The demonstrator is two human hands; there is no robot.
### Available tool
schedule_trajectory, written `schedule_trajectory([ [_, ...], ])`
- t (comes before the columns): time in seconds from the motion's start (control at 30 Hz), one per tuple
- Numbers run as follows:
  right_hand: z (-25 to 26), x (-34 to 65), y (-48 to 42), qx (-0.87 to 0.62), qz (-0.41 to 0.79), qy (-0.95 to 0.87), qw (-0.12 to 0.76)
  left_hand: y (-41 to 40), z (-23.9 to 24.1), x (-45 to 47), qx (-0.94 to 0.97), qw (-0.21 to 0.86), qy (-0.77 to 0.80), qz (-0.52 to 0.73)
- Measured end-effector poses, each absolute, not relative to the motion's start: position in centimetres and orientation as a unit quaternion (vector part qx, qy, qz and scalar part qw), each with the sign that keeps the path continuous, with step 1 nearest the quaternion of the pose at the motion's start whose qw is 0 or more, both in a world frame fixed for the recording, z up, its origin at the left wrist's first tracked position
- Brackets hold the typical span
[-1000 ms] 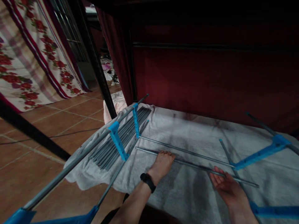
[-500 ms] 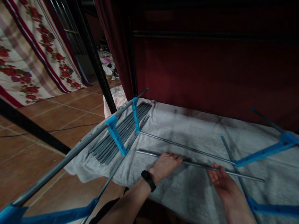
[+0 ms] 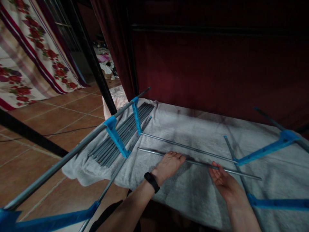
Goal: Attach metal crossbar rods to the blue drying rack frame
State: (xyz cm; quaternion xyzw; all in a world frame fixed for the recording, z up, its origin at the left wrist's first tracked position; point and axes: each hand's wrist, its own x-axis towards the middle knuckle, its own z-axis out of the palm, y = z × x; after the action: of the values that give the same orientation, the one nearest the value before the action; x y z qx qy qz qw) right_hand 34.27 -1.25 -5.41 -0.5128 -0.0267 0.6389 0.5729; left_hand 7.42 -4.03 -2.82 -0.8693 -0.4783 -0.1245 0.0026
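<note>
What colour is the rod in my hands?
The rod is silvery grey, best seen in the head view.

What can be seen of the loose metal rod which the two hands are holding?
The rod is thin, straight, grey and shiny, apparently metal, without blue pieces at its ends. It slants slightly down toward picture right. The left hand grips it from above; the right hand holds it farther right, palm upward. It is over the grey blanket, nearer the person than the fixed crossbar. Whether it touches the blanket is unclear.

two hands [image 3: 170, 164], one wristband [image 3: 152, 182], one held rod [image 3: 198, 163], one crossbar [image 3: 188, 147], four side rails [image 3: 58, 165], five blue brackets [image 3: 117, 138], one rod bundle [image 3: 126, 130]
</note>
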Motion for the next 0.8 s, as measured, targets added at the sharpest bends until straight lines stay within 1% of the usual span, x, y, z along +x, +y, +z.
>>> schedule_trajectory([
  [0.27, -6.2, 33.8, -1.3, -0.517, 0.621, -0.039, 0.588, -4.0, -2.8, 7.6, -0.869, 0.001, -0.483, -0.109],
  [0.47, -5.1, 33.1, -1.5, -0.522, 0.618, -0.014, 0.588, -4.0, -2.6, 7.8, -0.866, -0.007, -0.484, -0.122],
  [0.67, -3.9, 33.0, -1.4, -0.523, 0.637, -0.002, 0.566, -4.0, -2.2, 7.7, -0.856, -0.029, -0.5, -0.131],
  [0.8, -3.6, 33.1, -1.4, -0.523, 0.629, 0.003, 0.575, -3.7, -2.3, 7.1, -0.849, -0.023, -0.511, -0.135],
])
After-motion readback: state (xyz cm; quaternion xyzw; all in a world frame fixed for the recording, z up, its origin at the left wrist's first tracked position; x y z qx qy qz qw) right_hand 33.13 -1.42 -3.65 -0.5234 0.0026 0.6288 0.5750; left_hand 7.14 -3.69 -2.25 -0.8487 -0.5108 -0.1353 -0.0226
